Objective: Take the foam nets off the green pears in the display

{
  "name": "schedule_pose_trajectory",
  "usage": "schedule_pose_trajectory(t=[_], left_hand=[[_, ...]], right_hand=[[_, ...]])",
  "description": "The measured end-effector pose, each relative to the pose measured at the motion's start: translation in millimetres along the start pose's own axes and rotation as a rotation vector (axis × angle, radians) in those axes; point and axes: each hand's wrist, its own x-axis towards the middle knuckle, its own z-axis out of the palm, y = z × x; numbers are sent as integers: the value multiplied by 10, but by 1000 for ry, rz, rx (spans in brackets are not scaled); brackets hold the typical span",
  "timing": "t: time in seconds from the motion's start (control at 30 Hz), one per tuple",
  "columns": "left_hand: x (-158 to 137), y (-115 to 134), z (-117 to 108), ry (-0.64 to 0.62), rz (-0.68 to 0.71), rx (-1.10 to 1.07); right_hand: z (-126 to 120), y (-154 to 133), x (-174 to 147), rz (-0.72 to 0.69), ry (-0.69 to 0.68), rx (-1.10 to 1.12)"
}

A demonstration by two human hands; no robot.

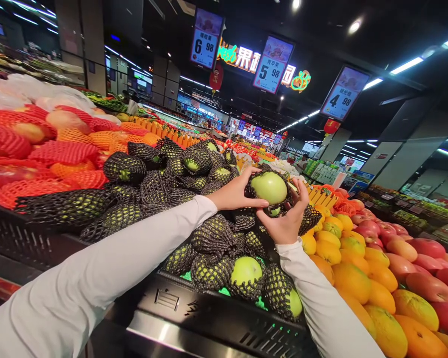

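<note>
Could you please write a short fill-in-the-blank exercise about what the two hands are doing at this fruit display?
1. Both hands, left hand and right hand, hold one round pale green fruit partly wrapped in a ____ foam net.
2. The heap of round oranges lies on the person's ____ side.
3. The hanging blue price sign nearest the oranges shows 4.____.

Missing words: black; right; 98
</note>
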Motion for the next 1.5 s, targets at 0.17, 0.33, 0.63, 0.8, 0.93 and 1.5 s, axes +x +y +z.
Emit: schedule_pose_trajectory(t=[0.17,0.33,0.63,0.8,0.93,1.5], left_hand=[[11,-106,29,-63,11,-160],[29,-99,62,-7,13,-280],[43,-113,101,222,-184,-372],[79,-182,26,494,-177,-289],[98,-225,-74,722,-105,-87],[635,-520,-121,656,-462,458]], right_hand=[[-6,41,6,-40,-67,79],[-15,25,61,-86,-198,88],[21,35,-12,45,-237,144],[45,98,-57,211,-718,270],[35,73,-58,332,-828,352],[97,100,-141,383,-803,362]])
